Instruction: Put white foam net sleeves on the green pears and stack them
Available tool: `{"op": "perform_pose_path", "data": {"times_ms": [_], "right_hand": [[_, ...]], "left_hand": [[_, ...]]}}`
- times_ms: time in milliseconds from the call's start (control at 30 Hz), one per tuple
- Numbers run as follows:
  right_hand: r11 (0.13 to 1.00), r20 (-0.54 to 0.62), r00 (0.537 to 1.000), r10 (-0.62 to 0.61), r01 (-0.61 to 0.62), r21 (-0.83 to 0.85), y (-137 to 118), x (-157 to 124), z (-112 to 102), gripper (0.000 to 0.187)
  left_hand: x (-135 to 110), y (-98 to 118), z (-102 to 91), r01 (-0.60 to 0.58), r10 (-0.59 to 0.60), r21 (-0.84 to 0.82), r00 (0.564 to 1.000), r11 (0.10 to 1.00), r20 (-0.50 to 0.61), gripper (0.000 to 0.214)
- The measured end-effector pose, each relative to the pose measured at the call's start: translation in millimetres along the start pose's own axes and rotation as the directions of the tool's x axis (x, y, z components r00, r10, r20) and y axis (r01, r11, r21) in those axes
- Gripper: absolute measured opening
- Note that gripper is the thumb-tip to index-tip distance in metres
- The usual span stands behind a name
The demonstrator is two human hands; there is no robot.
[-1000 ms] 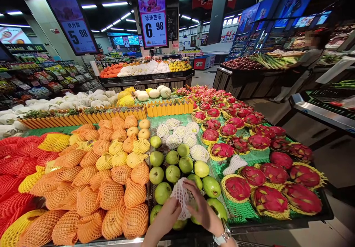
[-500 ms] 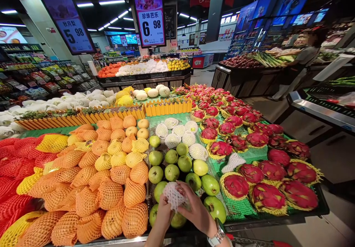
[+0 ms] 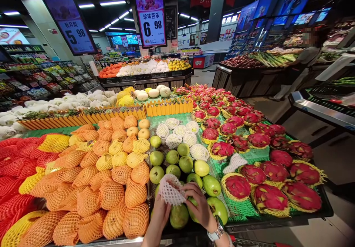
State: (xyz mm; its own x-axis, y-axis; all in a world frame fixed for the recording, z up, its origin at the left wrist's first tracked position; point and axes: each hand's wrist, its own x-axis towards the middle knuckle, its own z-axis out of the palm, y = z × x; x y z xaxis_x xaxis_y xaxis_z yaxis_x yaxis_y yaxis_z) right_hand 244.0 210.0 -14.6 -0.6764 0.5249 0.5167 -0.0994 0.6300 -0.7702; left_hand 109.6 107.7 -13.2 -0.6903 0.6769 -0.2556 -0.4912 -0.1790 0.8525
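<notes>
A white foam fruit net (image 3: pixel 171 190) is stretched wide between my two hands, above the green guavas; no fruit shows inside it. My left hand (image 3: pixel 160 212) grips its lower left side, the fingertips partly hidden behind the mesh. With bent fingers, my right hand (image 3: pixel 198 204) pinches the net's right edge. Below and between my hands lies a bare green guava (image 3: pixel 179 216), and another guava (image 3: pixel 217 208) sits just right of my right wrist. Behind them, several guavas wrapped in white nets (image 3: pixel 173 141) rest at the back of the same section.
Orange-netted pears (image 3: pixel 111 195) fill the left side, with red-netted fruit (image 3: pixel 16 165) beyond. Dragon fruits (image 3: pixel 270 197) cover the green mat on the right, near a loose white net (image 3: pixel 234 162). A low yellow fence (image 3: pixel 169 107) crosses the back. A person (image 3: pixel 302 62) stands at far right.
The net has spread from a bunched shape to a wider one, its opening turned upward. My left hand has shifted slightly left and down; my right hand has moved slightly right.
</notes>
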Motion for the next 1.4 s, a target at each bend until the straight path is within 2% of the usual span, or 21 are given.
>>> {"op": "perform_pose_path", "data": {"times_ms": [167, 300, 367, 433, 467, 567, 667, 767, 967, 1100, 1200, 1300, 1333, 1400], "right_hand": [[1.0, 0.171, 0.985, 0.021, -0.021, 0.002, -3.6, 3.2, -8.9, 0.018], [0.988, 0.239, 0.96, 0.147, -0.156, 0.018, -9.6, 8.5, -7.5, 0.012], [0.982, 0.344, 0.925, 0.161, -0.185, 0.039, -10.6, 18.0, -10.4, 0.013], [0.983, 0.387, 0.91, 0.148, -0.179, 0.045, -7.4, 36.0, -17.3, 0.019], [0.984, 0.362, 0.92, 0.149, -0.173, 0.034, -3.8, 48.7, -21.8, 0.022], [0.982, 0.153, 0.97, 0.19, -0.185, -0.048, 12.3, 97.2, -34.0, 0.026], [0.962, 0.036, 0.973, 0.227, -0.218, -0.162, 29.9, 143.2, -37.6, 0.019], [0.945, -0.012, 0.972, 0.234, -0.231, -0.232, 43.4, 168.0, -31.1, 0.019], [0.933, -0.033, 0.981, 0.193, -0.194, -0.302, 58.9, 175.2, -13.7, 0.023], [0.918, -0.018, 0.985, 0.172, -0.167, -0.359, 63.1, 178.3, -12.0, 0.047], [0.909, 0.025, 0.986, 0.168, -0.145, -0.391, 66.8, 183.1, -20.2, 0.051], [0.897, 0.083, 0.977, 0.198, -0.146, -0.416, 73.5, 188.5, -34.5, 0.034], [0.894, 0.097, 0.972, 0.213, -0.153, -0.422, 76.1, 189.7, -39.7, 0.034], [0.888, 0.11, 0.963, 0.246, -0.178, -0.424, 80.9, 190.2, -49.1, 0.043]], "left_hand": [[7.8, 5.5, -9.6, -0.03, 0.031, 0.056, 0.999, 0.998, -0.02, 0.048], [10.2, 10.2, -14.7, -0.064, 0.062, 0.122, 0.998, 0.99, 0.021, 0.043], [10.4, 12.5, -18.7, -0.09, 0.084, 0.166, 0.995, 0.982, 0.044, 0.044], [10.6, 14.7, -24.8, -0.107, 0.099, 0.195, 0.994, 0.975, 0.047, 0.047], [11.1, 15.5, -28.4, -0.115, 0.11, 0.207, 0.993, 0.972, 0.039, 0.048], [13.4, 15.3, -39.4, -0.137, 0.143, 0.211, 0.99, 0.968, -0.011, 0.05], [15.1, 11.8, -46.2, -0.131, 0.143, 0.207, 0.989, 0.97, -0.044, 0.052], [12.9, 8.1, -48.1, -0.123, 0.14, 0.223, 0.988, 0.967, -0.06, 0.052], [3.5, 5.3, -50.8, -0.085, 0.099, 0.197, 0.993, 0.977, -0.066, 0.043], [2.4, 5.2, -52.7, -0.086, 0.096, 0.198, 0.995, 0.976, -0.041, 0.043], [3.6, 4.6, -55.3, -0.075, 0.086, 0.19, 0.995, 0.979, -0.05, 0.045], [5.4, 2.5, -59.1, -0.032, 0.043, 0.178, 0.998, 0.983, -0.054, 0.05], [6.3, 1.1, -60.0, -0.019, 0.03, 0.176, 0.998, 0.984, -0.059, 0.053], [8.8, -2.8, -60.6, -0.009, 0.021, 0.169, 0.997, 0.986, -0.071, 0.056]]}}
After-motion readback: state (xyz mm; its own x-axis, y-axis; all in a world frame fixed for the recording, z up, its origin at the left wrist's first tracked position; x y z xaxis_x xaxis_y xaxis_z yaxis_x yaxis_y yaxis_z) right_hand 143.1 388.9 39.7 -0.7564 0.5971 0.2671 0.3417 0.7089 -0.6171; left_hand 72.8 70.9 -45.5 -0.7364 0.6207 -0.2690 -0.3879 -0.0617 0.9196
